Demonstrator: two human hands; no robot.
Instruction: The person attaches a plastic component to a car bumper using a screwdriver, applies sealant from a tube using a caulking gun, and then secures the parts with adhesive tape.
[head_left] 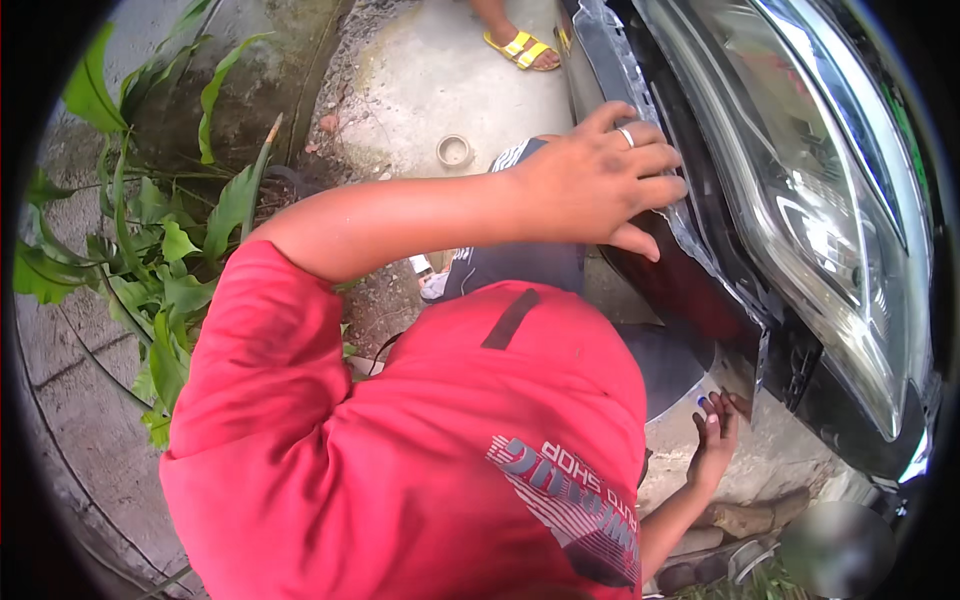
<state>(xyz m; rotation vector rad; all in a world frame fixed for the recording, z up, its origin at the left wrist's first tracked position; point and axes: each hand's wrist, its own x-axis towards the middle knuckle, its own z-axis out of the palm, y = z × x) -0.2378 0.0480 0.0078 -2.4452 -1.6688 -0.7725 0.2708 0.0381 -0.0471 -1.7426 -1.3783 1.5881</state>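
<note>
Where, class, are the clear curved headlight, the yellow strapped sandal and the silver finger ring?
Clear curved headlight [800, 170]: head view, middle of lens.
Yellow strapped sandal [517, 44]: head view, a strap.
Silver finger ring [626, 137]: head view, visible band.

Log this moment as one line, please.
Left hand: on edge of dark bumper panel | right hand: at panel's lower end, grip unclear | headlight: beside panel | yellow sandal: on concrete

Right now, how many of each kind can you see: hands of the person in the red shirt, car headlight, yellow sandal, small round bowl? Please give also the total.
Left hand and right hand: 2
Car headlight: 1
Yellow sandal: 1
Small round bowl: 1
Total: 5
</note>
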